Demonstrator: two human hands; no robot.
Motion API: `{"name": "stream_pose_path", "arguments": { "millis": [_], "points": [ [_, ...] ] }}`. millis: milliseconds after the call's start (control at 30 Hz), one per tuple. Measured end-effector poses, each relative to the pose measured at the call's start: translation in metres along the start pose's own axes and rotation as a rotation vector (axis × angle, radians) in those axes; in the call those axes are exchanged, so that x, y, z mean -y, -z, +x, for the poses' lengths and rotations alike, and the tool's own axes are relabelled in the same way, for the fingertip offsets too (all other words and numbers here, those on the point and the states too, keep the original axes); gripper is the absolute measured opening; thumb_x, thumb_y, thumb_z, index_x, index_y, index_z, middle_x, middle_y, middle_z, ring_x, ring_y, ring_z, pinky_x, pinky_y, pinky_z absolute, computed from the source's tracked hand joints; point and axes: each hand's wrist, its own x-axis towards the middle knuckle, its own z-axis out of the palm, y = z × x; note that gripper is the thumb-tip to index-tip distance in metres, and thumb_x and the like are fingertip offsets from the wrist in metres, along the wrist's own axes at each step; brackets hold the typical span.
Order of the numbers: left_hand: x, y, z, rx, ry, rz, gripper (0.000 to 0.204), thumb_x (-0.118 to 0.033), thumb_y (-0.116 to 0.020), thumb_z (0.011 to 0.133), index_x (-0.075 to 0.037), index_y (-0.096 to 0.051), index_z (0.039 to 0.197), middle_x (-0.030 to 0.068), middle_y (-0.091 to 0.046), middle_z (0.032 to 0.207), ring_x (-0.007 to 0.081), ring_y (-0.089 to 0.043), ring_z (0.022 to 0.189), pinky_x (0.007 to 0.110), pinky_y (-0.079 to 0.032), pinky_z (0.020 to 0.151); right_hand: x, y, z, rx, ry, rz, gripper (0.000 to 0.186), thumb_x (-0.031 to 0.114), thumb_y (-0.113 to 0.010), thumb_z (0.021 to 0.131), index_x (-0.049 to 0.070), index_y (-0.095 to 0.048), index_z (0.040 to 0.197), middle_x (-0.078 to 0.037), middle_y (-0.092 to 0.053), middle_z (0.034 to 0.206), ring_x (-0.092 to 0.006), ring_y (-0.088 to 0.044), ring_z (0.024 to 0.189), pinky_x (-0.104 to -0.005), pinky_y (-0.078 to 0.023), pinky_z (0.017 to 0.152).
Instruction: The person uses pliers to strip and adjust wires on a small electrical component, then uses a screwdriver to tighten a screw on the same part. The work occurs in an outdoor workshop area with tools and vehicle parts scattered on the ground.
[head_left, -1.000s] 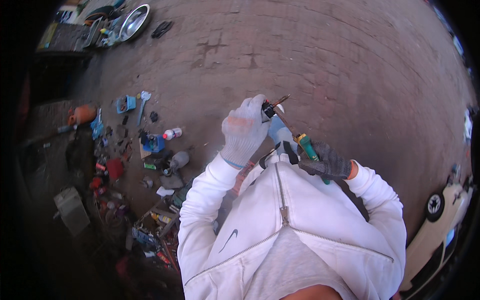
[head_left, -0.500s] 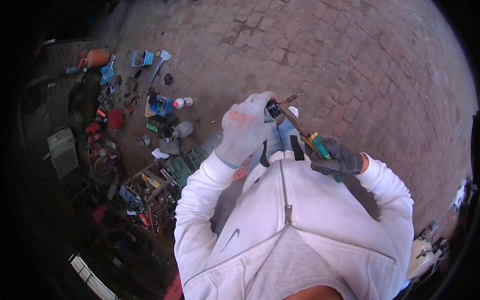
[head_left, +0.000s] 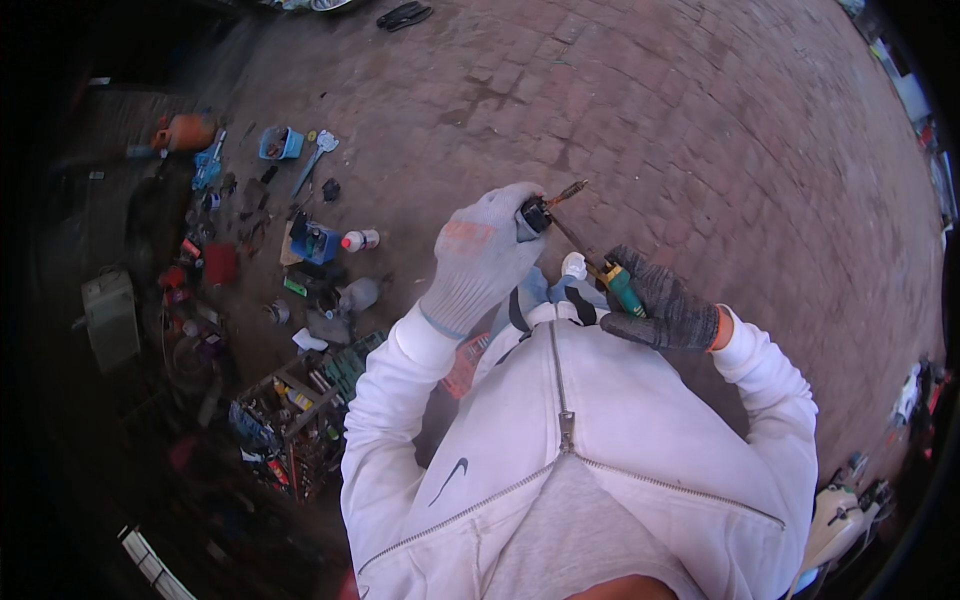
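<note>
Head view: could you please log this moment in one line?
left hand: holds black part; right hand: grips green-handled tool; tool shaft: points toward black part

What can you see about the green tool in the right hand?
The green tool has a plastic-looking green handle with a yellow section, and a long, thin, brownish shaft that looks like metal. The gloved right hand grips the handle. The shaft slants up and left toward the small black part in the left hand; whether its tip touches is unclear.
</note>
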Motion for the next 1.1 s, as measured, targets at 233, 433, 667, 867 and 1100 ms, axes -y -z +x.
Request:
{"name": "stream_pose_path", "arguments": {
  "millis": [233, 433, 667, 867, 1100],
  "points": [
    [0.014, 0.011, 0.006, -0.080, 0.028, 0.159, 0.041, -0.013, -0.076, 0.080, -0.014, -0.067, 0.120, 0.0139, -0.072, 0.111, 0.0350, -0.071, 0.098, 0.041, -0.057, 0.083, 0.006, -0.002, 0.021, 0.073, -0.218, 0.547, 0.045, 0.020, -0.074, 0.096, 0.002, -0.055, 0.132, -0.012, -0.062, 0.118, -0.0215, -0.064, 0.102, -0.0350, -0.053, 0.090],
    [0.019, 0.018, 0.019, -0.106, 0.012, 0.135, 0.040, -0.014, -0.076, 0.080, -0.013, -0.067, 0.119, 0.0142, -0.072, 0.110, 0.0350, -0.071, 0.098, 0.042, -0.057, 0.083, 0.002, 0.003, 0.032, 0.061, -0.187, 0.497, 0.055, 0.018, -0.070, 0.099, 0.004, -0.046, 0.146, -0.006, -0.066, 0.115, -0.0111, -0.064, 0.100, -0.0293, -0.054, 0.092],
    [0.019, 0.020, 0.032, -0.086, -0.008, 0.138, 0.038, -0.016, -0.075, 0.081, -0.014, -0.067, 0.118, 0.0137, -0.072, 0.111, 0.0355, -0.070, 0.099, 0.042, -0.057, 0.083, -0.007, 0.002, 0.037, 0.037, -0.255, 0.326, 0.058, 0.020, -0.070, 0.099, 0.005, -0.045, 0.149, -0.007, -0.066, 0.119, -0.0109, -0.063, 0.100, -0.0302, -0.053, 0.093],
    [0.017, 0.021, 0.035, -0.074, -0.010, 0.291, 0.036, -0.016, -0.074, 0.082, -0.013, -0.067, 0.117, 0.0137, -0.072, 0.109, 0.0355, -0.070, 0.097, 0.043, -0.057, 0.081, -0.009, 0.013, 0.038, 0.173, -0.296, 0.610, 0.069, 0.027, -0.072, 0.098, 0.005, -0.040, 0.155, -0.007, -0.063, 0.128, -0.0119, -0.060, 0.113, -0.0313, -0.048, 0.103],
    [0.028, 0.025, 0.038, 0.005, -0.141, 0.148, 0.039, -0.021, -0.076, 0.081, -0.013, -0.067, 0.117, 0.0119, -0.072, 0.108, 0.0348, -0.070, 0.095, 0.043, -0.056, 0.080, 0.001, 0.042, 0.031, 0.282, -0.309, 0.408, 0.081, 0.031, -0.072, 0.098, 0.007, -0.027, 0.161, -0.006, -0.064, 0.131, -0.0138, -0.060, 0.112, -0.0335, -0.048, 0.104]
  ]
}}
